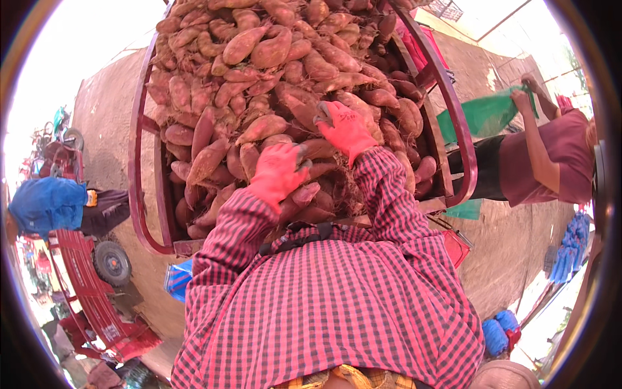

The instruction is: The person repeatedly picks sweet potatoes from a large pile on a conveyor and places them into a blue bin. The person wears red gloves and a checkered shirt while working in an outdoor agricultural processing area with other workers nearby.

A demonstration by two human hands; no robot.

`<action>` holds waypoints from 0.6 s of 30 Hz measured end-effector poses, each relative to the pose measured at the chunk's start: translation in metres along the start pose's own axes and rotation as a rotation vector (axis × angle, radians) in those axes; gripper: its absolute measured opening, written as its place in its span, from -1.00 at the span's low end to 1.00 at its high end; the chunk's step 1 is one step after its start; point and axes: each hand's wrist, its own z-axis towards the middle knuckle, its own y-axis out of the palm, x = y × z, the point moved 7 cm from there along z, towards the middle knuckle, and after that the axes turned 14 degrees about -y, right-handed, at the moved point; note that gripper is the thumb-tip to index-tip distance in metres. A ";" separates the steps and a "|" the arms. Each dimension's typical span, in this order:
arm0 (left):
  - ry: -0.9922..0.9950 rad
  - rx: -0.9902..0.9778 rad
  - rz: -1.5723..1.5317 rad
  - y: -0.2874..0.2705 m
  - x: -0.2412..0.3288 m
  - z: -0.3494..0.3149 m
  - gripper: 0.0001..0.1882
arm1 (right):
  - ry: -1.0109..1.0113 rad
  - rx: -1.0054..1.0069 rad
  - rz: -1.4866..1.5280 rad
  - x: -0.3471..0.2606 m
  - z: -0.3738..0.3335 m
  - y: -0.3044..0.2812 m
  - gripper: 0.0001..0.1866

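A heap of reddish sweet potatoes (262, 48), many with thin hairy roots, fills a cart with dark red metal rails (137, 139). Both my hands wear red gloves with grey fingertips. My left hand (277, 172) lies over the near part of the heap, fingers apart and bent to the right beside a sweet potato (319, 149). Farther off and to the right, my right hand (348, 129) rests against the heap with its fingers parted toward the left. Neither hand visibly grips a sweet potato; their undersides are hidden.
At the right, a person in a dark red shirt (551, 152) holds a green mesh bag (483, 113). Another person in a blue jacket (48, 204) stands at the left, near a red three-wheeled vehicle (84, 279). Blue bundles (497, 330) lie at the lower right.
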 end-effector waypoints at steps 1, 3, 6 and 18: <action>-0.087 -0.212 0.160 0.029 0.003 0.017 -0.38 | 0.079 -0.010 0.030 0.010 -0.003 0.002 -0.40; -0.065 -0.197 0.265 0.051 0.011 0.033 -0.29 | 0.109 -0.067 -0.070 0.018 -0.005 0.009 -0.38; -0.054 -0.189 0.274 0.070 0.008 0.038 -0.25 | 0.066 -0.201 -0.288 0.017 0.005 0.030 -0.36; -0.039 0.255 -0.547 -0.027 -0.046 0.016 -0.76 | -0.058 -0.330 0.246 0.014 -0.017 0.010 -0.40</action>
